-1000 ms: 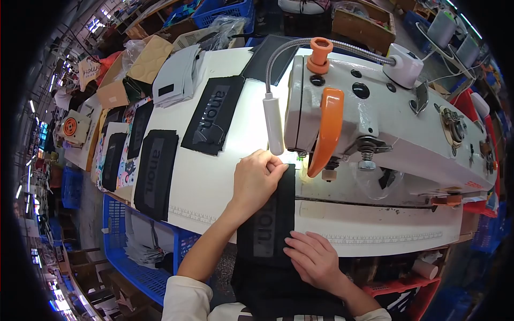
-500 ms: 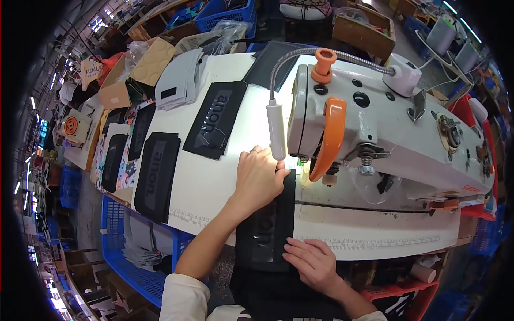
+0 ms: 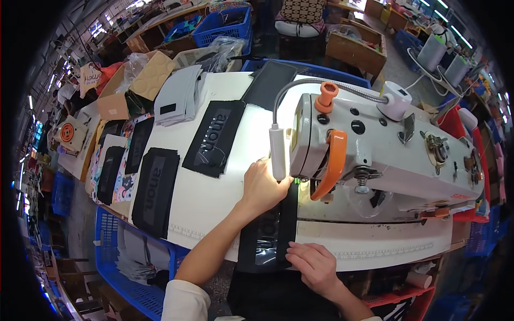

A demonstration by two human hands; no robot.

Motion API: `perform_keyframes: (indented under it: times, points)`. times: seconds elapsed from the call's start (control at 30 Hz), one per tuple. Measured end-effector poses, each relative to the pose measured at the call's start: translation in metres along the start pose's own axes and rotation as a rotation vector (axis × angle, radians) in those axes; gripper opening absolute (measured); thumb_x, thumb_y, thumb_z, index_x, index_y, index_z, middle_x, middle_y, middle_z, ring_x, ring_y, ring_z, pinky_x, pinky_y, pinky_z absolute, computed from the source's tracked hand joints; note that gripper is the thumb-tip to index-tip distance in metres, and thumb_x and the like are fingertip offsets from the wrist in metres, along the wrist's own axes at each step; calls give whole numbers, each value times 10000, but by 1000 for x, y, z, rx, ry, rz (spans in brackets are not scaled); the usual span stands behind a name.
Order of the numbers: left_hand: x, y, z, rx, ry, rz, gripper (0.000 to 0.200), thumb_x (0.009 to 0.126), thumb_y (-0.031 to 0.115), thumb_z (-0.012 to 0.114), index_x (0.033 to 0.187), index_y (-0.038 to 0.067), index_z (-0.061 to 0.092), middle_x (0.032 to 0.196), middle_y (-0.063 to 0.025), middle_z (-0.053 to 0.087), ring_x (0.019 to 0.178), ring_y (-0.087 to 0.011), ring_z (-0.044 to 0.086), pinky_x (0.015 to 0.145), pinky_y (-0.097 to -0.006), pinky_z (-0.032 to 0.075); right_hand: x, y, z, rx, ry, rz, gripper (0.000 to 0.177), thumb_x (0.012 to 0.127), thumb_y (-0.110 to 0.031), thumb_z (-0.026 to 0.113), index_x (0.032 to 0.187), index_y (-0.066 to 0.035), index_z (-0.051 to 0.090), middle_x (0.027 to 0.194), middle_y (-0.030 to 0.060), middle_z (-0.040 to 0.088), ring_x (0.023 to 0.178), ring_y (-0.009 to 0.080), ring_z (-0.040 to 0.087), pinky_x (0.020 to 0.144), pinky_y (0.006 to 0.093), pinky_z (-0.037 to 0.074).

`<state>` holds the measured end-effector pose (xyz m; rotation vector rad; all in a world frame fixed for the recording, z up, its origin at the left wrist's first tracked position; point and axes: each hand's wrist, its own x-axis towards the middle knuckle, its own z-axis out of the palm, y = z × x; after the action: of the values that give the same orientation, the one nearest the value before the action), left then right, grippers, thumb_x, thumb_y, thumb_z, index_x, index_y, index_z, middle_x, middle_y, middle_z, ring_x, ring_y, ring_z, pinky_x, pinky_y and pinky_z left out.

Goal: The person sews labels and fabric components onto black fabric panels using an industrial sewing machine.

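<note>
A black fabric panel (image 3: 247, 251) with a clear, shiny window over raised lettering lies lengthwise at the front of the sewing machine (image 3: 353, 144). My left hand (image 3: 263, 184) is closed on its far end, close beside the needle area; the slim white lamp hides some of its fingers. At the near right edge of the panel, my right hand (image 3: 313, 265) grips the fabric with its fingers together. The needle itself is hidden behind the machine head and the orange finger guard (image 3: 333, 166).
Several black "anon" panels, one of them here (image 3: 155, 192), lie on the white table (image 3: 206, 206) to the left. Grey pieces (image 3: 181, 96) are stacked behind. A blue basket (image 3: 101, 241) stands below the left edge, a red one (image 3: 420, 305) at lower right.
The camera view has tilted, so the machine and table sit lower in the picture. Both hands stay on the panel, which has slid slightly toward the machine's needle area.
</note>
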<state>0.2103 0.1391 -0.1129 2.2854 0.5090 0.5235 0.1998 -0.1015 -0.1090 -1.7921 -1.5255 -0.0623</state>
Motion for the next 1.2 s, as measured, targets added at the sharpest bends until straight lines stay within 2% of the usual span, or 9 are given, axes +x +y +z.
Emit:
perform_keyframes:
  times: [0.1, 0.2, 0.33, 0.47, 1.2]
  points:
    - [-1, -4, 0, -28, 15, 3, 206, 720, 172, 717, 792, -15, 667, 784, -221, 661, 782, -420, 634, 734, -487, 510, -1, -1, 2, 2, -11, -2, 216, 771, -35, 695, 985, -11, 696, 1022, 95, 711, 1038, 233, 703, 850, 349, 542]
    - [1, -3, -2, -52, 17, 31, 206, 742, 178, 709, 805, -14, 670, 781, -204, 666, 779, -403, 631, 721, -478, 502, 2, -3, 4, 5, 10, 34, 270, 710, 29, 619, 965, -23, 691, 1022, 92, 731, 1031, 240, 716, 846, 350, 533]
    - [1, -1, -4, -59, 41, 107, 197, 761, 181, 700, 811, -8, 677, 778, -182, 670, 778, -386, 628, 710, -474, 494, 1, -4, 5, -12, 4, 33, 275, 712, 33, 614, 969, -24, 691, 1023, 88, 732, 1036, 238, 715, 844, 349, 530]
    - [0, 0, -5, -56, 41, 101, 184, 771, 176, 697, 819, -2, 684, 774, -165, 673, 777, -373, 625, 701, -470, 487, 0, -5, 5, -27, 2, 30, 276, 713, 34, 613, 971, -24, 691, 1025, 86, 732, 1043, 232, 715, 836, 342, 526]
    - [-1, -8, 4, 5, 79, 127, 150, 787, 146, 689, 865, 18, 694, 796, -165, 673, 776, -382, 624, 706, -480, 486, -5, -4, 8, -85, 12, 47, 281, 727, 28, 649, 998, -25, 702, 1064, 91, 727, 1087, 220, 700, 839, 329, 505]
